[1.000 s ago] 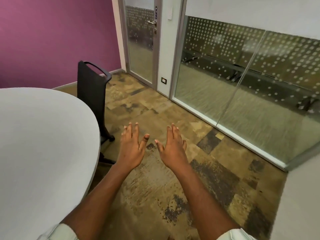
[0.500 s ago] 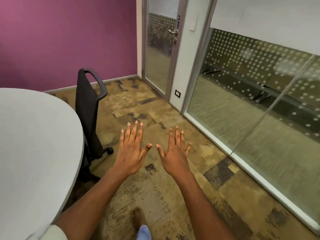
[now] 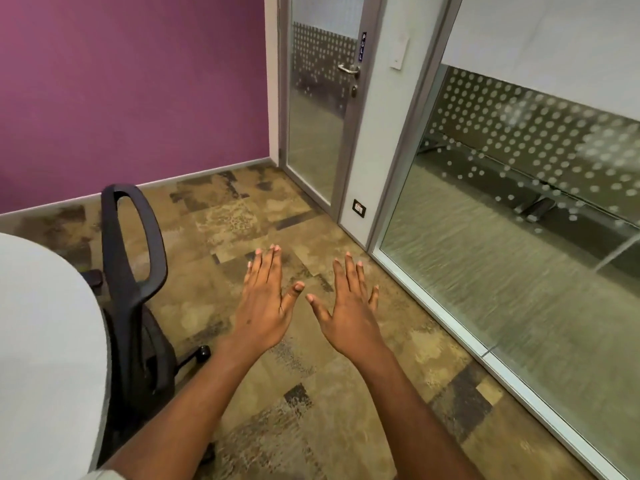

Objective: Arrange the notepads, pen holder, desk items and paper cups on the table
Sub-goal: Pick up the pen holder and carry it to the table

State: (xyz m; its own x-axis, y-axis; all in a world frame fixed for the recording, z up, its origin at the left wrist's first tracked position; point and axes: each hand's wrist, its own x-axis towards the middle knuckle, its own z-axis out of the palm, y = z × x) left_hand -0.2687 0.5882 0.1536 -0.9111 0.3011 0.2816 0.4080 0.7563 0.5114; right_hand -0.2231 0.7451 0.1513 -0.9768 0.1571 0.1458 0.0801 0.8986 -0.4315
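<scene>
Both hands are stretched out in front of me, palms down, over the patterned carpet. My left hand (image 3: 265,301) is flat with its fingers spread and holds nothing. My right hand (image 3: 348,308) is just to its right, also flat, spread and empty. The thumbs nearly meet between them. A rounded white table (image 3: 45,341) fills the lower left; the part I see is bare. No notepads, pen holder, desk items or paper cups are in view.
A black office chair (image 3: 135,306) stands tucked against the table's right edge, left of my hands. A purple wall (image 3: 131,91) is at the back. A glass door (image 3: 322,109) with a handle and a dotted glass partition (image 3: 519,202) run along the right.
The view has swung left and up, so the table shows less and the door stands nearer the middle. Both hands stay flat and empty, with fingers spread a little wider.
</scene>
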